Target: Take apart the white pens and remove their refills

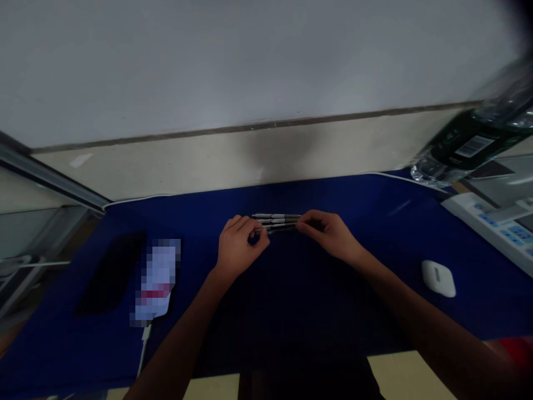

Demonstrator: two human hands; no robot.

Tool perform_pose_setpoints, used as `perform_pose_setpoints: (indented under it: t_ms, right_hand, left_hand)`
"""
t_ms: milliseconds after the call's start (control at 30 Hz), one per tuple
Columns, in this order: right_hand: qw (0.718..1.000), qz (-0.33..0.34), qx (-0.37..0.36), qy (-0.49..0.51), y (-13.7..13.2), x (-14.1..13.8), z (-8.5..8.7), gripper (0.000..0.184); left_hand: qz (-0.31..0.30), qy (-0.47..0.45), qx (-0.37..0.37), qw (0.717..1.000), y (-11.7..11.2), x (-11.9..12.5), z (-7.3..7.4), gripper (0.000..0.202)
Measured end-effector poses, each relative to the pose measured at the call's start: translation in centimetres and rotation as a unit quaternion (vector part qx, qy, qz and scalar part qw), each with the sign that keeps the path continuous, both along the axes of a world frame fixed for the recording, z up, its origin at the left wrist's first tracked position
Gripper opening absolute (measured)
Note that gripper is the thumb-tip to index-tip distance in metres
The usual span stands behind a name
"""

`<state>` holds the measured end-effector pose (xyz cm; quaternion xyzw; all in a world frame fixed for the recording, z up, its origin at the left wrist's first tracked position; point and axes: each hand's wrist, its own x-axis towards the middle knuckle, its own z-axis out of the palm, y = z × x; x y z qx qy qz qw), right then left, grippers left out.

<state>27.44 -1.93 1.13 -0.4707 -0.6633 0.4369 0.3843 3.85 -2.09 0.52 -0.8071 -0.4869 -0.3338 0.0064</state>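
Observation:
Several slim pens (277, 220) lie side by side on the blue table cover (333, 311), pointing left to right. At their left ends is my left hand (240, 243), its fingers curled and closed on them. My right hand (327, 230) pinches the right ends between thumb and fingers. The pens' middle parts, silvery and dark, show between the two hands; both tips are partly hidden by fingers.
To the left lie a phone (158, 278) with a charging cable and a dark flat object (112, 272). On the right are a white earbud case (438, 279), a white device with blue keys (495, 225) and a plastic bottle (466, 141). A wall (187, 166) rises behind.

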Motion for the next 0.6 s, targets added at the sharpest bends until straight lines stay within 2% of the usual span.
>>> perform_pose_setpoints:
  t_ms: [133,333,500,600]
  right_hand:
    - [1.0,-0.01,-0.004,0.023,0.03,0.08,-0.02,0.017]
    - [0.999,-0.017,-0.006,-0.046,-0.19,0.09,0.31,0.03]
    - [1.0,-0.007,0.008,-0.015,-0.2,-0.09,0.2,0.017]
    - [1.0,-0.01,0.004,-0.008,-0.15,-0.03,0.09,0.017]
  left_hand:
    - [-0.001,0.002,-0.002,1.0,0.01,-0.02,0.04,0.014]
    - [-0.01,0.002,-0.008,1.0,-0.05,0.04,0.16,0.014]
    - [-0.006,0.006,-0.01,1.0,-0.07,0.08,0.19,0.014]
    - [-0.005,0.003,-0.006,1.0,-0.03,0.09,0.21,0.014]
